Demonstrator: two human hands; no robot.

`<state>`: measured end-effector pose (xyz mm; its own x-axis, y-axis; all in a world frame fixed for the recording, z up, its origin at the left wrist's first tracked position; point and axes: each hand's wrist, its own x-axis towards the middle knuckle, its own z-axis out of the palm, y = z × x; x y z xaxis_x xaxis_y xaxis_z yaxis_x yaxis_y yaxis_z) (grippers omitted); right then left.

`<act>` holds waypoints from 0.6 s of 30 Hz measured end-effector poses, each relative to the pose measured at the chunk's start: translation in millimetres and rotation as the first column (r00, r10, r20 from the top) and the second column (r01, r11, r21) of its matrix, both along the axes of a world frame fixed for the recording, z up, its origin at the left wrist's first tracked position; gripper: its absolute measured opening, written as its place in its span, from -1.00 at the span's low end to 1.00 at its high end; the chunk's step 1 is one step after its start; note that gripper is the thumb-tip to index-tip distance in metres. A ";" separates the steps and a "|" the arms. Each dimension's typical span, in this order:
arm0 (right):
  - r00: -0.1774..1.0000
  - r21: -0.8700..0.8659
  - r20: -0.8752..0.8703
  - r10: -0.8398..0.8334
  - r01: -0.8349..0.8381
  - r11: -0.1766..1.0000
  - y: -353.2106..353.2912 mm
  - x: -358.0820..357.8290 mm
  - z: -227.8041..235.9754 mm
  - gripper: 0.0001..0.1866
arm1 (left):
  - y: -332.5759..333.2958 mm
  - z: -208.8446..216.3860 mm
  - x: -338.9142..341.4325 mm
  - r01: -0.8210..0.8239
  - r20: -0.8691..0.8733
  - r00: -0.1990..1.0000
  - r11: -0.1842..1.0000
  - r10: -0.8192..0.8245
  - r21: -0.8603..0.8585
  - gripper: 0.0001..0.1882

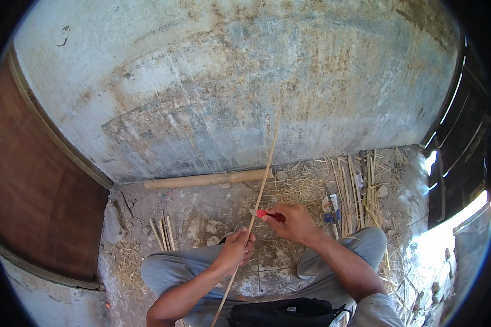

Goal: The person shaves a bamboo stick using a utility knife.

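A long thin bamboo strip (pixel 269 159) slants up from my lap toward the wall. My left hand (pixel 237 248) is closed around it below its middle. In my right hand (pixel 293 222) is a small knife with a red handle (pixel 263 213), gripped in closed fingers. Its short blade (pixel 253 212) meets the strip just above my left hand. Part of the handle is hidden by my right fingers.
A thick bamboo pole (pixel 207 180) lies along the foot of the stained wall (pixel 229 98). Split bamboo pieces (pixel 357 191) and shavings (pixel 297 191) litter the floor at right. Shorter sticks (pixel 163 233) lie by my left knee. A brown door (pixel 43 180) stands at left.
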<state>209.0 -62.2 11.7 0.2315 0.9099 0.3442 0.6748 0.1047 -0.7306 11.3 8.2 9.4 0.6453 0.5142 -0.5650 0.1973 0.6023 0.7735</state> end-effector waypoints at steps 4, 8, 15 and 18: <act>1.000 -0.007 -0.001 0.010 -0.010 1.000 -1.2 1.2 0.8 -0.79 | 0.6 1.7 -0.2 0.002 0.012 1.000 1.000 -0.001 -0.023 -0.64; 0.999 0.012 0.041 0.003 -0.004 1.000 -0.5 1.0 -0.1 -0.80 | -1.2 -0.2 0.3 -0.002 -0.009 1.000 1.000 0.002 0.006 -0.64; 0.998 0.043 0.054 -0.018 0.016 0.999 1.4 0.7 -6.9 -0.80 | -4.2 -2.8 0.9 0.014 -0.026 1.000 0.995 -0.011 0.094 -0.65; 0.998 0.040 0.062 -0.026 0.023 0.999 1.2 -0.5 -6.4 -0.80 | -4.3 -1.5 0.9 0.013 -0.020 1.000 0.998 -0.012 0.065 -0.65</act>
<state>208.5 -61.0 5.3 0.2306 0.8898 0.3938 0.7214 0.1152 -0.6828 12.2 3.9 7.9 0.6413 0.5423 -0.5428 0.2199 0.5478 0.8072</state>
